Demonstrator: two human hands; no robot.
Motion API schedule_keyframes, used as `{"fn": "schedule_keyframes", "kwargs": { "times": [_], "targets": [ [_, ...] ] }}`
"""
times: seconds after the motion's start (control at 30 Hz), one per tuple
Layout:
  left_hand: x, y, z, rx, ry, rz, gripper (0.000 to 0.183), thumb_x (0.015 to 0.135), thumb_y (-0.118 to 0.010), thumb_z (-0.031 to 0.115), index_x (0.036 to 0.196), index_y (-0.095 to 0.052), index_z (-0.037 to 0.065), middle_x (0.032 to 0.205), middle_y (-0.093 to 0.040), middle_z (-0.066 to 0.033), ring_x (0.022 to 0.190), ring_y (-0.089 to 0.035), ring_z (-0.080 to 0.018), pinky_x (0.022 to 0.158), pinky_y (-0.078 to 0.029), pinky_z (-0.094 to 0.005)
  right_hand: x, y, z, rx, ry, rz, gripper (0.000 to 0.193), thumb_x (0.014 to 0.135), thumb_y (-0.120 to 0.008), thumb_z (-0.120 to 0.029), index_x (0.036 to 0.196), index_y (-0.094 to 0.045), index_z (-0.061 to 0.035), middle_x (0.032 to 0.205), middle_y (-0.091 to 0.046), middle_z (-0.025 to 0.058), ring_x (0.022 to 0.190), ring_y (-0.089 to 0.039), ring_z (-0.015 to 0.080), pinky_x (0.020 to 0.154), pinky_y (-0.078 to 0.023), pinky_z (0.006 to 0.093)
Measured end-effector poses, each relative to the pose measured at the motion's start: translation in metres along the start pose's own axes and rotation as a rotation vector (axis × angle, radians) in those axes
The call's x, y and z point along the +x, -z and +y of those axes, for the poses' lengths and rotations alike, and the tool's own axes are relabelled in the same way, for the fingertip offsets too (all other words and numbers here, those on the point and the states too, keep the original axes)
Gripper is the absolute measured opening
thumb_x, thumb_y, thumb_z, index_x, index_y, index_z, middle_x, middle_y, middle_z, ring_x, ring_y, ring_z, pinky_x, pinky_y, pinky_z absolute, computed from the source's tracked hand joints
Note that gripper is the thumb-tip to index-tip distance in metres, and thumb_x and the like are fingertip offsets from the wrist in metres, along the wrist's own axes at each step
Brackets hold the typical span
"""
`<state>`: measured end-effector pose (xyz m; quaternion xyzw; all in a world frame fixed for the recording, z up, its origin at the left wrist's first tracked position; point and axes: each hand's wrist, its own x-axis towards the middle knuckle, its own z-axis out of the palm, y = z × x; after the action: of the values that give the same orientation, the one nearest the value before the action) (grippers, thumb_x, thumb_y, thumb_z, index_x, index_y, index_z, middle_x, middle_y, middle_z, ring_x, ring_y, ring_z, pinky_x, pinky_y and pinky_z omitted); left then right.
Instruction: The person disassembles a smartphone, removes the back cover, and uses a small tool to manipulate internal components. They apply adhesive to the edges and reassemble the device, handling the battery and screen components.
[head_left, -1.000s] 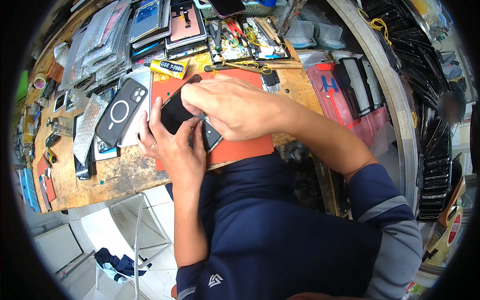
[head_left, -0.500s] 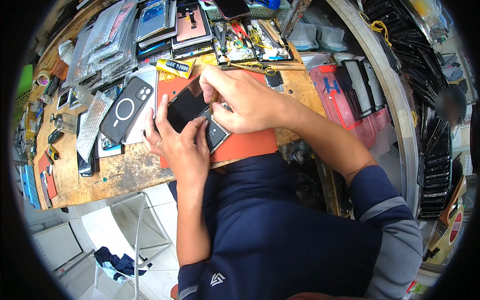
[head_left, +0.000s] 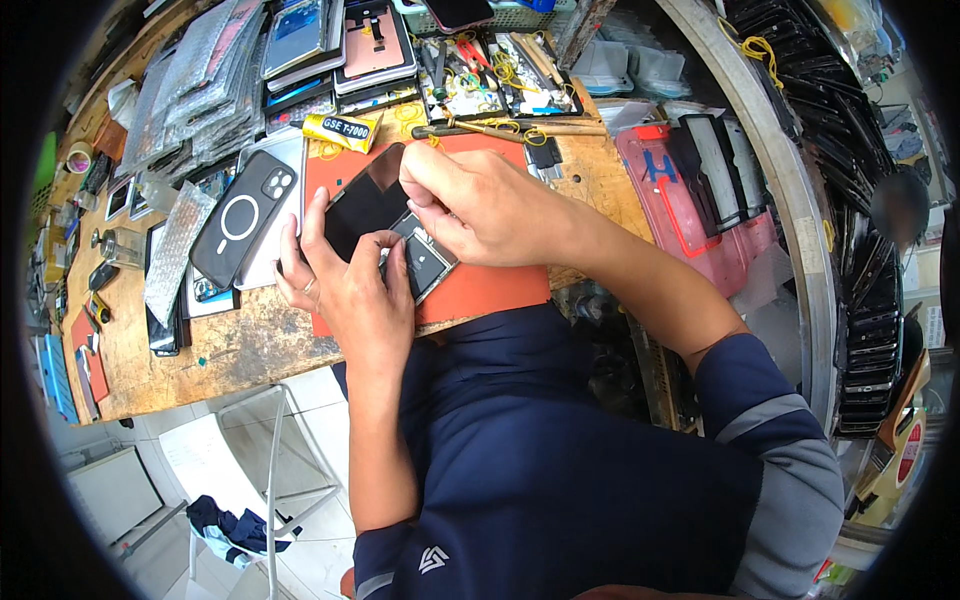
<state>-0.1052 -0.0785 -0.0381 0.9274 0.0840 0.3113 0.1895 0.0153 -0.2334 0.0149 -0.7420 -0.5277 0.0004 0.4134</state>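
Note:
An opened phone lies on an orange-red mat (head_left: pixel 505 290), its dark screen panel (head_left: pixel 358 212) folded out to the left of the body. Inside the phone body (head_left: pixel 430 266) a black battery and metal parts show. My left hand (head_left: pixel 355 295) grips the phone, thumb and forefinger bent at the body's left side and the other fingers reaching along the screen panel. Over the body's upper end, my right hand (head_left: pixel 490 205) is closed in a pinch. Whatever its fingertips hold is hidden behind the fingers.
Left of the mat lie a black phone case (head_left: pixel 238 220) and bubble-wrap pouches (head_left: pixel 180 245). A yellow glue tube (head_left: pixel 342 132) rests at the mat's far edge. Behind it stand stacked screens (head_left: pixel 375 45) and a tray of small tools (head_left: pixel 500 75). Pink-red cases (head_left: pixel 690 215) lie at right.
My right hand has turned slightly, and the brownish tool seen between its fingers before is now hidden. My left thumb and forefinger have shifted a little, leaving more of the phone body visible.

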Motion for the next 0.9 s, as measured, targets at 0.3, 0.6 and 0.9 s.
{"fn": "schedule_keyframes", "kwargs": {
  "times": [0.3,0.6,0.9],
  "targets": [
    [0.000,0.000,0.000,0.016,0.004,0.010,0.009,0.085,-0.083,0.015,0.089,-0.075,0.018,0.162,-0.044,-0.0123,0.154,-0.028,-0.0427,0.121,-0.014,-0.0667,0.000,0.002,-0.003,-0.012,-0.013,-0.014,0.022,0.086,-0.064,0.003,0.103,-0.050,-0.0006,0.088,-0.066,0.0195,0.082,-0.068,0.0461,0.070,-0.054,0.0519],
    [-0.003,-0.002,-0.001,0.006,-0.008,0.024,0.007,0.087,-0.081,0.014,0.091,-0.076,0.016,0.162,-0.045,-0.0129,0.154,-0.029,-0.0436,0.121,-0.012,-0.0678,0.000,-0.004,-0.007,-0.157,0.072,-0.026,0.019,0.091,-0.065,-0.001,0.102,-0.050,-0.0007,0.086,-0.065,0.0198,0.080,-0.069,0.0447,0.066,-0.054,0.0510],
    [-0.001,-0.001,-0.002,0.013,-0.001,0.028,0.006,0.090,-0.077,0.013,0.096,-0.076,0.013,0.161,-0.047,-0.0130,0.152,-0.032,-0.0437,0.121,-0.015,-0.0668,0.000,-0.004,-0.017,-0.393,0.049,-0.117,0.020,0.089,-0.067,-0.003,0.103,-0.053,-0.0034,0.092,-0.065,0.0184,0.083,-0.070,0.0398,0.067,-0.053,0.0466]
  ]
}}
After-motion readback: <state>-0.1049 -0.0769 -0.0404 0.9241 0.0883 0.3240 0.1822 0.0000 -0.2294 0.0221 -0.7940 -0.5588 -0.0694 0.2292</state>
